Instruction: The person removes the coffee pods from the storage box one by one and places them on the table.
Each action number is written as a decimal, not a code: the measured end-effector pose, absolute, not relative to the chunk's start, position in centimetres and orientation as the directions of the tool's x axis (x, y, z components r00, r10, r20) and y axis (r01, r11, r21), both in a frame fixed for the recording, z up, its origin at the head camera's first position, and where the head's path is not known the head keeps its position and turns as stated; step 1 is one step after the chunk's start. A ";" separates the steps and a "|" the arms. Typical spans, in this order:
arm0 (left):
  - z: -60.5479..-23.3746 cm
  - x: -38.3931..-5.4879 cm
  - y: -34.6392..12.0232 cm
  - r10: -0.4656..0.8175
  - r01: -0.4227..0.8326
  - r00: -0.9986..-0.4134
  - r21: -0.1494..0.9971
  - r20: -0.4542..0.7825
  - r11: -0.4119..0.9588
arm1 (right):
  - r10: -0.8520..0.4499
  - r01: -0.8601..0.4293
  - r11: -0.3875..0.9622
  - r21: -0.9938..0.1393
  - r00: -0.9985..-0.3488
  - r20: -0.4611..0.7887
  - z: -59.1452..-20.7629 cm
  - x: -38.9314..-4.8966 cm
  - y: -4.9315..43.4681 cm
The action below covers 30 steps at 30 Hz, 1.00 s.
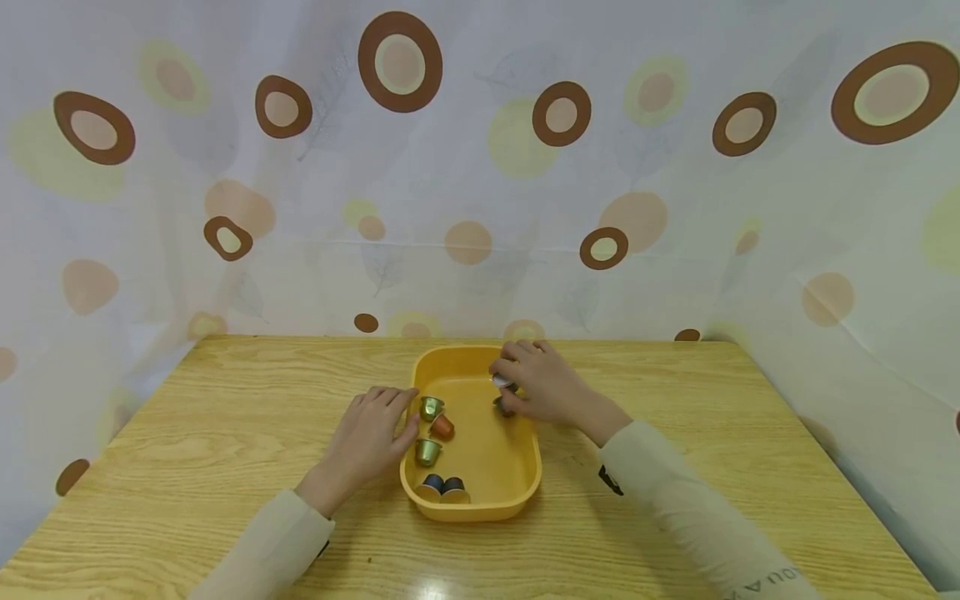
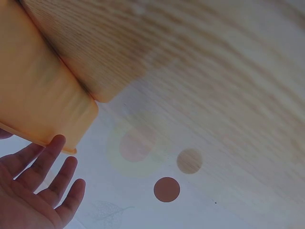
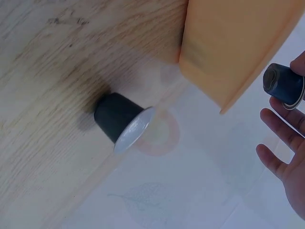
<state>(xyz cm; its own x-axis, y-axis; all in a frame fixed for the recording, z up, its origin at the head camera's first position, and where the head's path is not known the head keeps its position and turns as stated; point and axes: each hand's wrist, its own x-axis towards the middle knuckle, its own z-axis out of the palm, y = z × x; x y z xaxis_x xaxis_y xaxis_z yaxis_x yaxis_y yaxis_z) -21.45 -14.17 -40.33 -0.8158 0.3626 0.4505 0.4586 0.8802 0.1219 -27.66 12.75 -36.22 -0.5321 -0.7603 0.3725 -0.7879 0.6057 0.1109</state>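
Pale sleeves lie nearest. Left hand, fingers relaxed, touches the yellow tray at nine o'clock; right hand pinches a dark capsule at two o'clock. Advised: steady tray, light pinch, rim cleared.

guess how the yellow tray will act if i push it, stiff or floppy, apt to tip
The tray is probably stiff: its sides stand up evenly, without sagging. Being low with a broad floor, it would likely slide rather than tip. The pods inside look loose, so they may shift.
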 end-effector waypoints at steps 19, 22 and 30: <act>-40.3 -21.5 -14.2 0.365 0.460 -0.816 0.119 0.449 0.880 | -0.703 -0.761 0.645 0.069 -0.555 0.445 -36.4 -28.2 16.1; -40.3 -21.5 -14.2 0.364 0.460 -0.815 0.121 0.450 0.880 | -0.696 -0.751 0.656 0.072 -0.566 0.442 -36.5 -28.1 16.7; -40.3 -21.4 -14.2 0.360 0.455 -0.822 0.127 0.442 0.882 | -0.675 -0.734 0.678 0.046 -0.596 0.435 -36.9 -27.9 18.1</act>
<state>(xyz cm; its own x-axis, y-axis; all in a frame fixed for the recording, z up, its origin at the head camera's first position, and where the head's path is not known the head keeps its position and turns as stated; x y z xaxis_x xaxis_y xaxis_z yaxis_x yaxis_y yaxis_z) -21.45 -14.18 -40.28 -0.8216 0.3601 0.4420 0.4547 0.8816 0.1270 -27.93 18.10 -36.87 -0.5957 -0.6752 0.4350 -0.7340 0.6775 0.0465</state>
